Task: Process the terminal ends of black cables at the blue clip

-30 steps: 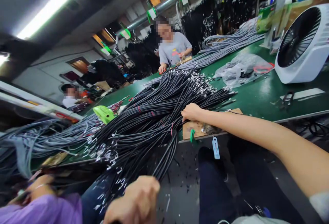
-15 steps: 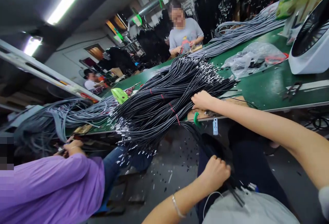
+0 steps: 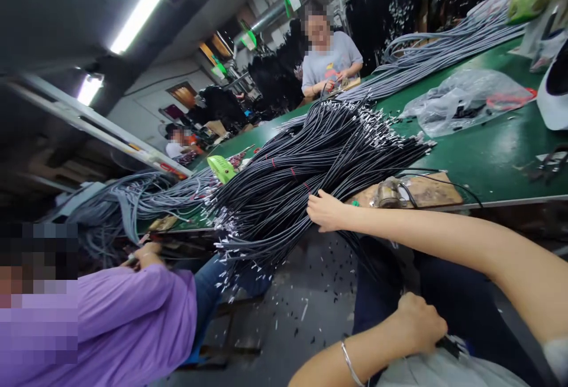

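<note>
A big heap of black cables (image 3: pixel 266 197) with pale tips lies across the green table, and part of it hangs over the near edge. A red tie (image 3: pixel 306 187) crosses the strands. My right hand (image 3: pixel 326 209) is closed on cables at the near side of the heap, by the red tie; its fingertips are partly hidden. Low in front of my body, my left hand (image 3: pixel 419 322) is wrapped round a bunch of black cables that runs down from the heap, with dark ends poking out beyond the fist. A wooden board (image 3: pixel 426 189) with a small metal fixture (image 3: pixel 387 192) sits behind my right forearm.
A clear plastic bag (image 3: pixel 470 103), a white fan (image 3: pixel 554 97) and pliers (image 3: pixel 548 165) are on the green table (image 3: pixel 501 162). Grey cables (image 3: pixel 444 44) lie beyond. A co-worker in purple (image 3: pixel 142 322) sits at left; another person (image 3: pixel 331 58) works opposite.
My right hand has moved left and down along the heap, toward the red tie. My left hand is lower and farther right. The view has shifted left, and the metal fixture now shows.
</note>
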### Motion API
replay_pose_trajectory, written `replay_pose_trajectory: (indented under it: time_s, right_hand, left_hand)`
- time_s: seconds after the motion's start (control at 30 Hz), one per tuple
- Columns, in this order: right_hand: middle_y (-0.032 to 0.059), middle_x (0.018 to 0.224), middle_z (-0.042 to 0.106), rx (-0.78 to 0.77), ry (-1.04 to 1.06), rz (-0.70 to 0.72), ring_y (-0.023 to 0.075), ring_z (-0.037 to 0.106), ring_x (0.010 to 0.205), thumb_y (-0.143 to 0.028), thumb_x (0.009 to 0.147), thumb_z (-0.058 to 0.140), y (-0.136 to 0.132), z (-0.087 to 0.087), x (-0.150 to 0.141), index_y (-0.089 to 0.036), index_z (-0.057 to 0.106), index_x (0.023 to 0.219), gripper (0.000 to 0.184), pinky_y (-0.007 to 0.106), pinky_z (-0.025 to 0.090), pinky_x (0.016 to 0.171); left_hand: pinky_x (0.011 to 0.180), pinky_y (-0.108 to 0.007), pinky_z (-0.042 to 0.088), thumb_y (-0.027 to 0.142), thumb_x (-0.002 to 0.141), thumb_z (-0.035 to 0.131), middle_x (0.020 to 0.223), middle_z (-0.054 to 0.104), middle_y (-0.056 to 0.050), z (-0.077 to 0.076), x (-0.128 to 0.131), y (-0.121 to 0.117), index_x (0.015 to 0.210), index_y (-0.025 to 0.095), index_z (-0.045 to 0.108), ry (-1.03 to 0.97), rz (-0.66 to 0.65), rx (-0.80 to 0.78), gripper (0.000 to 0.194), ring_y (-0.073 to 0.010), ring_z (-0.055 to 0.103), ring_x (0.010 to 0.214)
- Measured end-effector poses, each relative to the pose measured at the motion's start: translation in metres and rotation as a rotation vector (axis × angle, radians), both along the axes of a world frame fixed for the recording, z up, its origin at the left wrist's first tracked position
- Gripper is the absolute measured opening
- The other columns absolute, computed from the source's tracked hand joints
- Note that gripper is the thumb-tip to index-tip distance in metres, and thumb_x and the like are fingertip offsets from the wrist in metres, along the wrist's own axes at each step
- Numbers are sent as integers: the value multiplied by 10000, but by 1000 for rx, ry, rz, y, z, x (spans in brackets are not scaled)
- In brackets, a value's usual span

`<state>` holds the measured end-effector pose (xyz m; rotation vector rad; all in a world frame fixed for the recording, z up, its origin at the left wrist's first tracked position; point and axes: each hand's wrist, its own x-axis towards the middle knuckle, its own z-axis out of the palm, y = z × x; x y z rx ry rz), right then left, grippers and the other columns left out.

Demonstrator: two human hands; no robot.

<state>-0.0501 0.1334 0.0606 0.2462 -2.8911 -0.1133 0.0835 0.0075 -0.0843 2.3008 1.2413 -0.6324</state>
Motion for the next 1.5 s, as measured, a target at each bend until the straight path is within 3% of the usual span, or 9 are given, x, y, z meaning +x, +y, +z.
replay_pose_trajectory:
  time_s: [0.23,0.4,0.6,0.8,0.97,1.13,1.2,1.3,1.5]
  right_hand:
    - [105,894,679,-238,54,163,238,629,862,-296,744,682,-2,20,23,-108,632,959,289,307,454,729]
    - [66,896,680,-470,278,89,198,637,809,-240,758,699,18,57,50,-127,590,976,268,268,436,719]
    - [180,1057,661,-155,151,-274,296,603,1002,-378,892,614,36,38,12,-49,501,1176,449,365,443,805]
    - [187,1124,626,-112,101,-294,336,530,1110,-389,876,643,29,25,19,-65,561,1144,428,422,423,871]
    - [110,951,673,-262,459,-212,244,603,909,-313,929,571,31,42,111,-117,636,1022,227,344,446,747]
    - [6,663,589,-663,1058,-613,138,550,615,-165,876,600,-20,-19,213,-175,623,791,89,273,440,629]
    - [-12,624,557,-853,996,-753,121,520,565,-148,870,596,-51,-57,228,-182,605,727,147,256,425,581]
    - [16,714,611,-1235,729,-692,127,550,611,-218,872,625,-84,-96,226,-170,664,843,68,242,454,574]
    - [34,736,609,-1533,656,-541,132,546,655,-305,838,687,-80,-88,203,-149,686,802,160,244,442,596]
  left_hand:
    - [580,-374,498,181,765,636,763,746,-137,-14,15,4,838,160,727,8,73,-33,118,-256,714,721]
    - [619,-371,511,302,749,681,888,756,-124,43,1,20,886,128,722,75,48,-143,225,-270,717,817]
    - [488,-317,465,399,823,612,834,743,-75,104,-29,21,922,172,704,-44,-145,47,265,-253,717,792]
    - [357,-302,344,219,733,666,626,649,-46,103,-21,-13,801,139,654,-189,-223,371,106,-198,650,571]
    - [393,-270,348,280,785,604,622,644,-16,94,-52,-38,790,160,584,-481,6,457,122,-165,612,501]
    - [460,-208,380,231,958,381,482,566,25,73,-96,-48,705,199,457,-886,862,463,266,-100,519,405]
    - [520,-221,421,263,969,389,511,609,10,68,-99,-45,699,195,466,-968,891,410,289,-104,537,427]
    - [587,-242,438,256,950,448,539,636,-2,70,-94,-36,689,184,509,-987,803,415,277,-113,570,466]
    - [477,-215,360,214,847,623,520,577,11,84,-84,-25,658,165,593,-1010,745,524,198,-100,519,451]
